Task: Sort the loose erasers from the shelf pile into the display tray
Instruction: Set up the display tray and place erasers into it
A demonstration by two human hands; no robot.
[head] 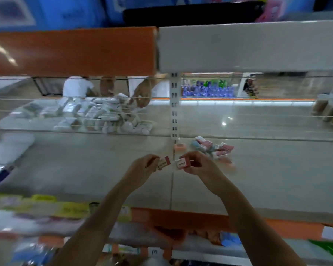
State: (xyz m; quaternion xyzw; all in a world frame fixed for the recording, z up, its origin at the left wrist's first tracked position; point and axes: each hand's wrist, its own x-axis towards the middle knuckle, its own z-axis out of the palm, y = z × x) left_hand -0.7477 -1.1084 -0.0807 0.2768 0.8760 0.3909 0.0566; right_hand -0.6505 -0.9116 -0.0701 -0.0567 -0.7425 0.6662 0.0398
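- Head view: the left hand pinches one small eraser and the right hand pinches a second eraser, both held above the shelf.
- Step, as judged: mid-sort, items picked; next calls for locating the display tray, which I cannot make out.
- Both are small rectangular blocks with red-and-white sleeves; the loose pile lies just beyond, pink and blue, blurred.
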